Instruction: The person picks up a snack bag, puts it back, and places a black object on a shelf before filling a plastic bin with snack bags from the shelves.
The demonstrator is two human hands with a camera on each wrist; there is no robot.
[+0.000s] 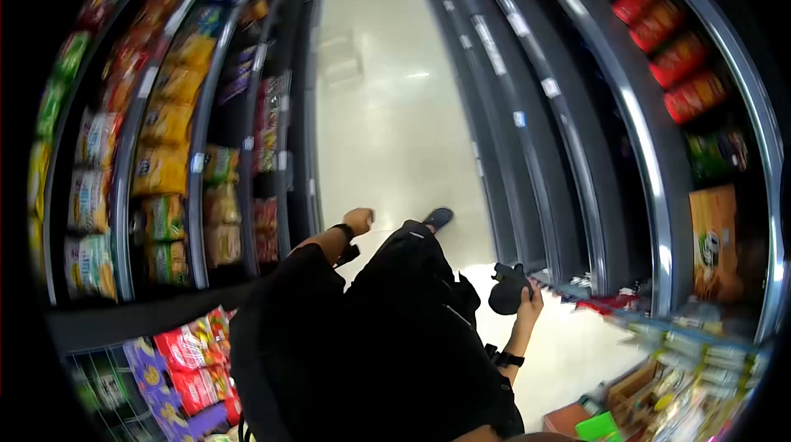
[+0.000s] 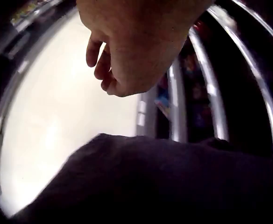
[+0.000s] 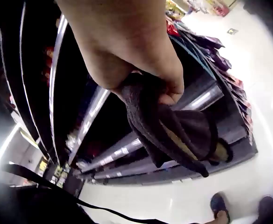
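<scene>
My left hand (image 1: 358, 220) hangs over the aisle floor with nothing in it, its fingers loosely curled. From above, the left wrist view shows the back of this same hand (image 2: 136, 51), with fingertips pointing down. On the other side, my right hand (image 1: 530, 302) grips a dark, soft cloth item (image 1: 508, 295), bunched up beside the lower shelves. Up close in the right wrist view, the cloth (image 3: 173, 130) drapes below the fingers and shows a tan strip along a fold; I cannot tell its exact kind.
Stocked shelves (image 1: 169, 125) of yellow and other packets line the left side. Dark shelving (image 1: 577, 145) runs along the right, with red packs (image 1: 680, 63) high up. Pale floor (image 1: 387, 96) lies between. Red and purple bags (image 1: 194, 360) stand at lower left, a shoe (image 1: 441, 217) ahead.
</scene>
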